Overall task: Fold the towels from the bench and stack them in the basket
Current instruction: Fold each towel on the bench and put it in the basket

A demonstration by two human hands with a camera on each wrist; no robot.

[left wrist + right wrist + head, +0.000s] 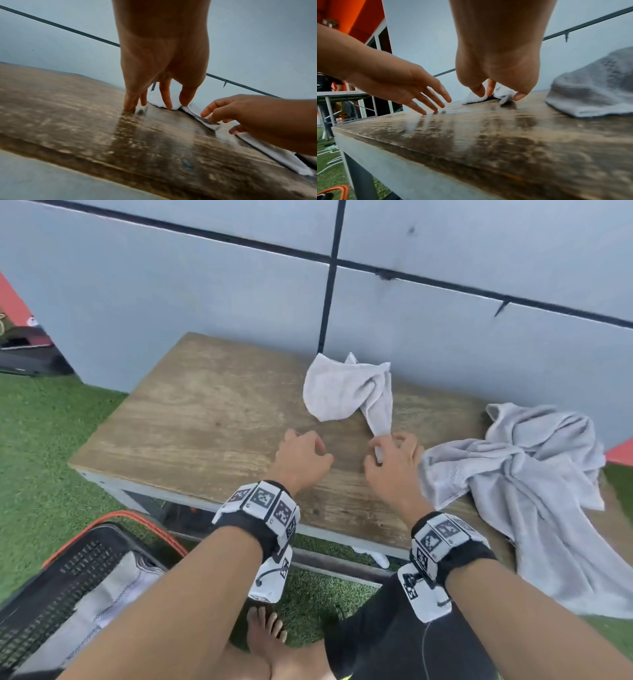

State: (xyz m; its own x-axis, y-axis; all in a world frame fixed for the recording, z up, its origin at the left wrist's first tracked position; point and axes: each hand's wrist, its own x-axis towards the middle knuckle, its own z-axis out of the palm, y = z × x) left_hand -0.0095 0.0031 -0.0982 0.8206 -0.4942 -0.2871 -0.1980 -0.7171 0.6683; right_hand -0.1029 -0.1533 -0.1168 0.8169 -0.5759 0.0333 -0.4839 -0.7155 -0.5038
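On the wooden table a small grey towel lies crumpled at centre frame in the head view, close to the grey panelled wall; one twisted tail of it trails toward the lower edge of the frame and ends in the right hand, whose fingers are curled and pinch that tail, with the tip of the cloth showing beside the thumb; the right wrist view shows the same pinch, the cloth bunched under the fingertips at centre frame. The left hand sits just left of the right one, holding nothing; its fingers are loosely spread and angled down, the tips touching the bare wood, apart from the small towel. A larger grey towel lies heaped at the right of the head view, part of it hanging over the table's near edge; the right hand is just beside it, and whether they touch cannot be told. At lower left of the head view a black slatted basket stands on green turf, with a folded pale towel lying inside it; an orange rim curves just behind the basket. Both wrists wear bands with black-and-white markers.
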